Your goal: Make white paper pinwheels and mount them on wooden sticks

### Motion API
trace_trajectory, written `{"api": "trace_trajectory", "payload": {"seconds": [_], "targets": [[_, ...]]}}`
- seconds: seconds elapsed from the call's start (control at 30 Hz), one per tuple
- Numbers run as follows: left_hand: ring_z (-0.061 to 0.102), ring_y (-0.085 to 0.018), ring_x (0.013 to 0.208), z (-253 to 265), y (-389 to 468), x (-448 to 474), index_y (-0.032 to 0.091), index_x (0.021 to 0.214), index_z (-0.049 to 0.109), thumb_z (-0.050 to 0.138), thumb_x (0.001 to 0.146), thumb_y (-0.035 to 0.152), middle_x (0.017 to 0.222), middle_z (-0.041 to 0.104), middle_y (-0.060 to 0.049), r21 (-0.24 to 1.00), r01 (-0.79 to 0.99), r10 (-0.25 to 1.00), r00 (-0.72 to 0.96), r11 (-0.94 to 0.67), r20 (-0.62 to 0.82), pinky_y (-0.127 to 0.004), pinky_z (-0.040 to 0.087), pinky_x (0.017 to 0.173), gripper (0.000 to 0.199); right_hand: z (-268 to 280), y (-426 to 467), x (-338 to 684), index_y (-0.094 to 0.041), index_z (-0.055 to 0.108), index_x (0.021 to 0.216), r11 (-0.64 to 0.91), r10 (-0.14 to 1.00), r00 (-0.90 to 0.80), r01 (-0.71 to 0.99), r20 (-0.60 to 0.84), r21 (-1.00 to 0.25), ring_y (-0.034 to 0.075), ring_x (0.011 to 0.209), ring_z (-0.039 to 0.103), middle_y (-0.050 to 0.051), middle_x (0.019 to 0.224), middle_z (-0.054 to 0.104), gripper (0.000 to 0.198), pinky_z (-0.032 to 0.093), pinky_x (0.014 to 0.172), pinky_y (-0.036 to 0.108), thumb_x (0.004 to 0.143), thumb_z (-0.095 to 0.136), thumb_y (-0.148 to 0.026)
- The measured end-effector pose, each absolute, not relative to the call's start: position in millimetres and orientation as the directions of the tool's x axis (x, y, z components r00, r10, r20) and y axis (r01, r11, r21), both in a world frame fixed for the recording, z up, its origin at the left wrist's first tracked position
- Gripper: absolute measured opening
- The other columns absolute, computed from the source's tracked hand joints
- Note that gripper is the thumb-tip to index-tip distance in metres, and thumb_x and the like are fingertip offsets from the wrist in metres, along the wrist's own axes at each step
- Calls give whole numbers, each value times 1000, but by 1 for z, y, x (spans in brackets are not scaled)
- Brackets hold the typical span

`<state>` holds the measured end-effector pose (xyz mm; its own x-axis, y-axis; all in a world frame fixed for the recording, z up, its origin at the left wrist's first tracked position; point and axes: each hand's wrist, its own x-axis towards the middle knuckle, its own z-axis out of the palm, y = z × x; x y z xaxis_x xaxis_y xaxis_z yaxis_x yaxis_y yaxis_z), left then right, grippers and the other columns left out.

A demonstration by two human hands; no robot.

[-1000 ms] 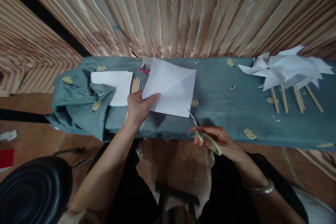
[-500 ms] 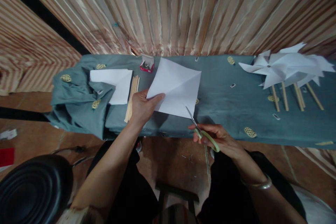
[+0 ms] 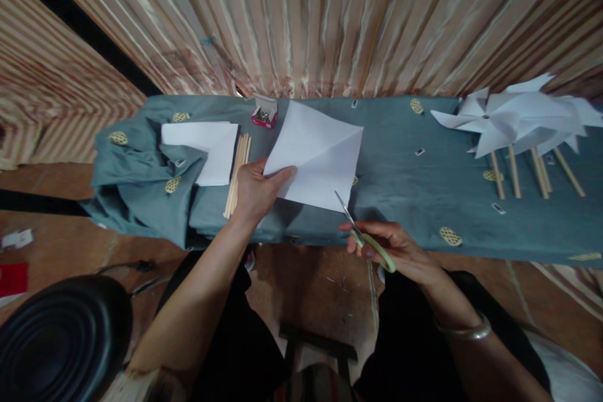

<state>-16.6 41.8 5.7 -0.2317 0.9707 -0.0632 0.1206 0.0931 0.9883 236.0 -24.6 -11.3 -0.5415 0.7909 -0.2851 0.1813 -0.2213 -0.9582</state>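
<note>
My left hand [image 3: 259, 191] pinches the left corner of a white sheet of paper [image 3: 318, 154], thumb on top. Faint diagonal creases cross the sheet, which is tilted above the cloth. Around the light green handles of a pair of scissors [image 3: 374, 250] my right hand [image 3: 393, 245] is closed. The blades point up and left, over the sheet's lower right edge; whether they have cut into it I cannot tell. Beside my left hand lie several wooden sticks [image 3: 239, 169]. Just beyond them a small red and white box [image 3: 264, 113] stands open, with metal pins inside.
A grey-green cloth [image 3: 396, 169] covers the narrow table. Several white paper pinwheels [image 3: 518, 116] on sticks lie at the right. More white paper [image 3: 219, 151] rests at the left, partly under bunched cloth. Behind hangs a striped curtain [image 3: 320, 25]. A black round stool [image 3: 61, 339] stands at lower left.
Hardly anything differs. The view has shifted very slightly; both hands, the paper and the scissors keep the same arrangement.
</note>
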Motion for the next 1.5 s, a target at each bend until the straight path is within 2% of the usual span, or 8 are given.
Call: {"api": "trace_trajectory", "payload": {"seconds": [0.33, 0.57, 0.8, 1.0, 1.2, 1.5], "targets": [[53, -10, 52, 6, 42, -16, 11, 71, 73, 79, 57, 29, 61, 65, -1, 991, 100, 967, -246, 87, -60, -21, 42, 46, 24, -19, -27, 238, -15, 68, 115, -310, 784, -518, 150, -341, -939, 10, 60, 50, 2, 76, 62, 55, 44, 53, 25, 74, 74, -51], [54, -10, 54, 8, 41, -16, 10, 72, 72, 78, 56, 29, 63, 64, -1, 992, 88, 967, -245, 94, -70, -22, 43, 48, 25, -25, -30, 240, -15, 69, 115, -374, 778, -482, 162, -404, -913, 10, 63, 53, 1, 76, 61, 54, 46, 57, 25, 72, 78, -46], [51, -10, 53, 7, 41, -17, 9, 72, 72, 78, 56, 28, 62, 62, -1, 991, 93, 965, -256, 92, -65, -21, 42, 48, 26, -25, -29, 239, -19, 71, 112, -410, 776, -459, 155, -433, -899, 9, 61, 52, -1, 72, 60, 50, 43, 55, 23, 69, 80, -43], [51, -9, 53, 5, 42, -19, 10, 69, 72, 79, 57, 28, 60, 62, 0, 991, 106, 966, -253, 77, -48, -21, 43, 48, 23, -23, -29, 238, -19, 73, 109, -391, 789, -448, 161, -420, -906, 7, 57, 50, -2, 69, 59, 46, 41, 52, 22, 70, 80, -41], [52, -9, 52, 3, 42, -18, 10, 71, 73, 79, 57, 27, 60, 63, 0, 992, 100, 965, -258, 73, -45, -20, 44, 48, 23, -25, -30, 238, -19, 73, 108, -375, 804, -435, 160, -406, -913, 9, 59, 53, -2, 69, 61, 44, 45, 54, 22, 70, 81, -40], [57, -10, 55, 9, 35, -8, 13, 72, 73, 79, 59, 25, 65, 68, -1, 992, 44, 978, -181, 117, -107, -21, 48, 52, 19, -23, -29, 237, -20, 71, 111, -344, 812, -456, 130, -364, -930, 7, 58, 50, -1, 71, 61, 44, 42, 50, 21, 72, 79, -40]]}}
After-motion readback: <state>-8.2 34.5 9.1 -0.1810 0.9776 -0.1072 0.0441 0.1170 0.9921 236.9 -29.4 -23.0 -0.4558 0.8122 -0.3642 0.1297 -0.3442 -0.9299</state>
